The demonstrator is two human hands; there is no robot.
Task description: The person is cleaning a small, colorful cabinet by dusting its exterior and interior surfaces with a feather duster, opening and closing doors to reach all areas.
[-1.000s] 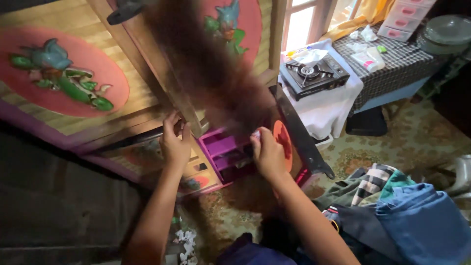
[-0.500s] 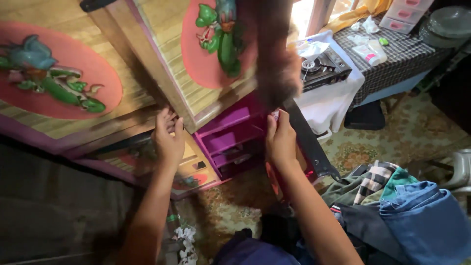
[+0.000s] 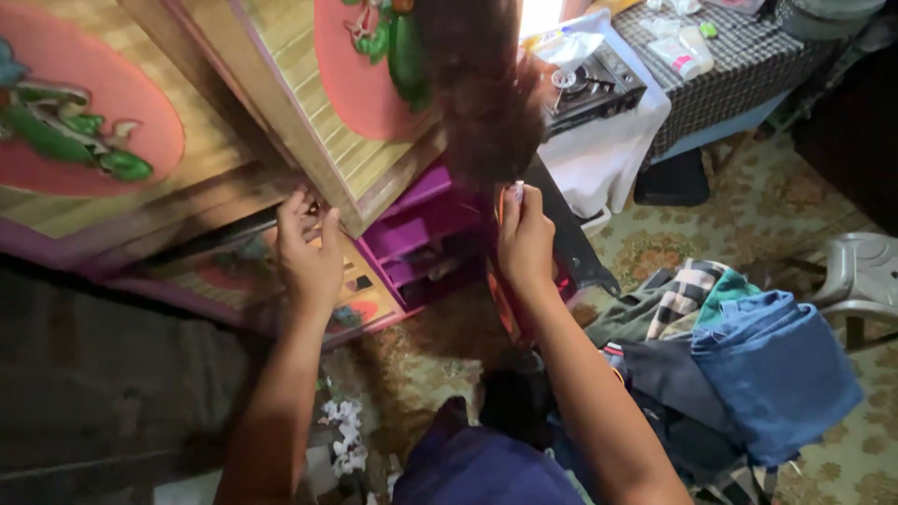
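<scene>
Gripping the lower edge of a wood-grain cabinet door with a pink oval cartoon panel [image 3: 309, 112], the left hand [image 3: 309, 262] is curling its fingers around that edge at about 9 o'clock from the frame centre, while the right hand [image 3: 526, 238] is pinching a small pale pink object [image 3: 514, 194] between thumb and fingers; what that object is cannot be told. Just between the hands, the purple plastic shelves [image 3: 421, 234] inside the cabinet are standing open, with a black-edged door [image 3: 571, 234] hanging at 3 o'clock of the right hand. A blurred brown lock of hair [image 3: 482, 103] is hanging at 12 o'clock and hiding part of the opening. As a judgement, the door could swing onto the left fingers, since they are wrapped around its edge, and the small object could slip and fall among the heap of folded clothes with blue denim on top [image 3: 748, 374] at 4 o'clock. At 1 o'clock, a portable black gas stove [image 3: 589, 84] is sitting on a white cloth, and beside it on a checked tablecloth [image 3: 739, 75] a white rectangular packet with a pink patch [image 3: 681, 56] is lying flat.
</scene>
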